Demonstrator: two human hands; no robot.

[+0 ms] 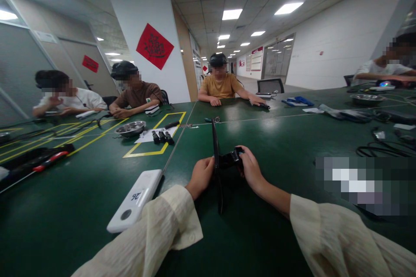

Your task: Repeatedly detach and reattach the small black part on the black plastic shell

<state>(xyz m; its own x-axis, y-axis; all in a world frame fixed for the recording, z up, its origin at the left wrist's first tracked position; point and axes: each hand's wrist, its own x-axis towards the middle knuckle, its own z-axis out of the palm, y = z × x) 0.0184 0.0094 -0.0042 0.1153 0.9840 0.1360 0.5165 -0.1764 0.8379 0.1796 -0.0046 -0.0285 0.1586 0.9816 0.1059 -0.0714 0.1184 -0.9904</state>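
Dark green table [97, 207] fills the lower view of a long office hall with white ceiling lights and a red sign [154, 46] on a white pillar.

Both of the wearer's arms come in from the bottom edge in loose cream sleeves and angle inward, so the hands meet near the middle of the table. The left hand [202, 177] is curled closed, knuckles up, its fingers gripping a thin black strap [214, 138] that stands almost upright in front of it and also trails down toward the wearer. The right hand [251, 171] is bent at the wrist and closed around a small black device [230, 159], with the thumb over its top. The device sits between the two hands, just above the table top, and joins the strap at its left end.

A white power bank [136, 201] marked 26 lies flat just beside the left sleeve. Farther off to the left, a yellow tape outline [143, 153] frames a sheet of paper with three small black pieces [161, 136] on it, and a metal bowl [131, 128] sits at its edge. A red-handled tool [48, 161] lies near the left rim.

Across the table sit three people wearing head gear, forearms resting on the surface; another person sits at the far right. Cables and small items are scattered along the right side.
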